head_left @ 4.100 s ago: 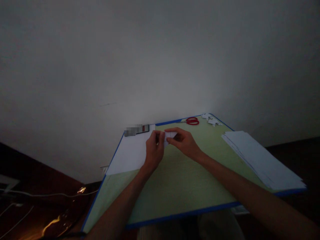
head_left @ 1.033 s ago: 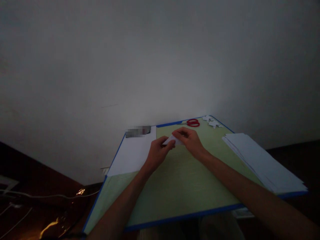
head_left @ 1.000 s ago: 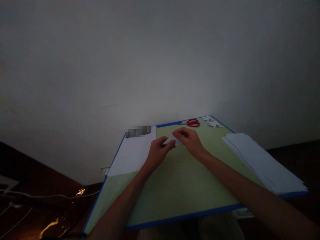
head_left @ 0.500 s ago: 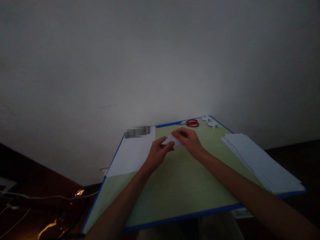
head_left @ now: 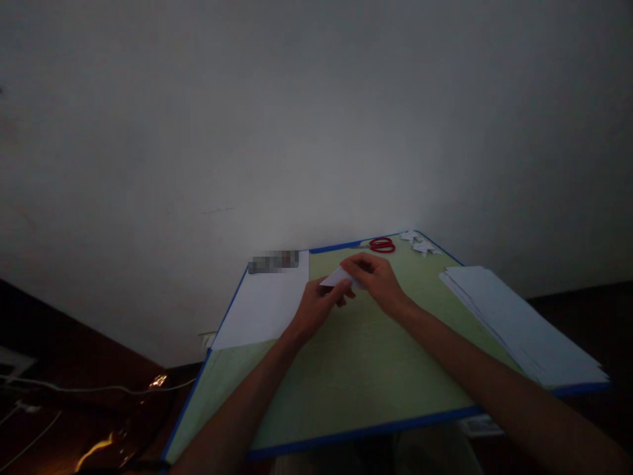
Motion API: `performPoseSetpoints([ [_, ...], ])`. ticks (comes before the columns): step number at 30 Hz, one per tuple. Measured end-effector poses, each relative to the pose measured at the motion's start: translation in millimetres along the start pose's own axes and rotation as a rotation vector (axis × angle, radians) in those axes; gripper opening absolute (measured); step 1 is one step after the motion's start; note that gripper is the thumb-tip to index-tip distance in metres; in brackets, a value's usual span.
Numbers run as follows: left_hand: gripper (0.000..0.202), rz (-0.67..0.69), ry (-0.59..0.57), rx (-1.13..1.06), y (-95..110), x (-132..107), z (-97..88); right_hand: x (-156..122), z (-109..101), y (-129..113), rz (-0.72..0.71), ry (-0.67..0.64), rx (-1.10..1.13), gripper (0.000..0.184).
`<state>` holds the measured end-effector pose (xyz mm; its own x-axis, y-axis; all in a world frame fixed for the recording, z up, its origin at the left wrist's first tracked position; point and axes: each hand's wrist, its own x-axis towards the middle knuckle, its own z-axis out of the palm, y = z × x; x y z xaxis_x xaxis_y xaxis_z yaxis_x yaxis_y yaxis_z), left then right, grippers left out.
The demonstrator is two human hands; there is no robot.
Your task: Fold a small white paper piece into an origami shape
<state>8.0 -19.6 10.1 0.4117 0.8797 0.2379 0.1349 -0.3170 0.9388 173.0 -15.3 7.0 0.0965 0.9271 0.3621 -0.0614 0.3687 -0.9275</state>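
A small folded piece of white paper (head_left: 334,278) with a pointed left end is held between both hands above the green tabletop (head_left: 356,369). My left hand (head_left: 324,299) grips its lower side, the thumb lying over the paper. At the upper right edge my right hand (head_left: 373,276) pinches it with bent fingers. Part of the paper is hidden by the fingers. Just beyond the right hand lie red-handled scissors (head_left: 382,245).
Folded white paper pieces (head_left: 422,247) lie in the far right corner. A stack of white sheets (head_left: 519,323) covers the right side. On the left lies a white sheet (head_left: 267,307) with a blurred dark object (head_left: 273,262) on it. A wall (head_left: 316,132) stands behind the table.
My left hand has shifted slightly right along the paper, its thumb further in and its fingers showing beneath. The right hand keeps its pinch. The view has moved slightly.
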Motion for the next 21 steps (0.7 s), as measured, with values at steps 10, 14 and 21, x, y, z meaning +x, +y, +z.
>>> performPoseSetpoints([
  [10, 0.039, 0.059, 0.011, -0.036, -0.3, -1.2, 0.1, -0.2, 2.7, 0.4, 0.058, -0.033, 0.062, 0.031],
  [14, 0.038, 0.061, 0.040, -0.061, 2.4, -2.5, 0.8, 0.0, 2.1, -0.7, 0.068, -0.044, 0.054, 0.030],
  [21, 0.035, -0.054, 0.077, -0.202, -15.9, 4.0, -0.4, -0.5, -0.2, -1.8, 0.127, -0.104, 0.088, 0.029],
])
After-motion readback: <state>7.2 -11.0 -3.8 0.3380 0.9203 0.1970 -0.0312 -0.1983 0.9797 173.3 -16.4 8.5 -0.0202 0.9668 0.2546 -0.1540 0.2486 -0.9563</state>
